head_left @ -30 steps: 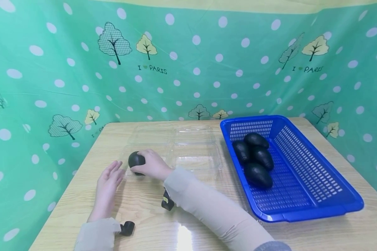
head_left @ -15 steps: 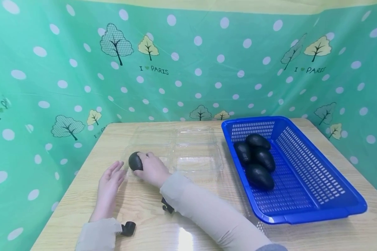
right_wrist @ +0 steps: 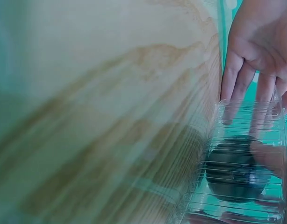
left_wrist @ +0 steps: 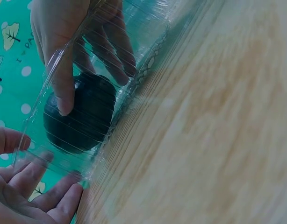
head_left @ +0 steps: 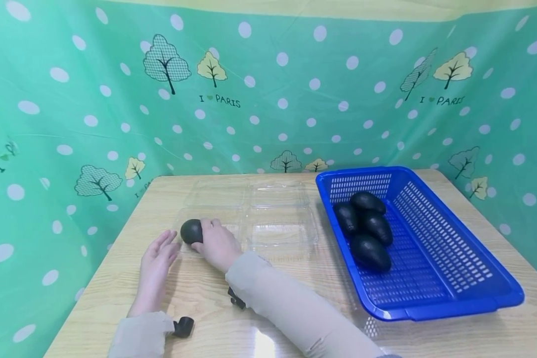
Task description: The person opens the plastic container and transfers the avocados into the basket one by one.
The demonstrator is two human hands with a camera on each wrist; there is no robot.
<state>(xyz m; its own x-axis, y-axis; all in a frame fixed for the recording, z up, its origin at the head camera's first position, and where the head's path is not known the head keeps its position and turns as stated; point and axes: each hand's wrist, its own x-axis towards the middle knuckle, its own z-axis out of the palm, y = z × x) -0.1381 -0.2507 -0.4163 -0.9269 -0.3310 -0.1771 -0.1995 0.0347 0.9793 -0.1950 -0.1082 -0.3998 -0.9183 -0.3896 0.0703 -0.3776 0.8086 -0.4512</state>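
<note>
A dark avocado (head_left: 191,231) lies in the left front compartment of a clear plastic box (head_left: 279,226). My right hand (head_left: 218,243) holds it from the right, the thumb along its near side and a finger behind it. Seen through the clear wall in the left wrist view, the right thumb lies on the avocado (left_wrist: 80,116), while other fingers spread beyond it. My left hand (head_left: 155,266) is at the box's left end, fingers extended. In the left wrist view the left hand (left_wrist: 26,191) touches the box's end wall, its thumb near the rim.
To the right stands a blue perforated basket (head_left: 465,233) with several dark avocados (head_left: 370,252) heaped on its left side. Black wrist-camera mounts (head_left: 184,326) sit near both cuffs. A green dotted curtain (head_left: 282,79) hangs behind the wooden table (head_left: 215,323).
My right hand has shifted its fingers from the avocado's top to its right side and lowered slightly; the avocado moved a little left and forward. The left hand stays put.
</note>
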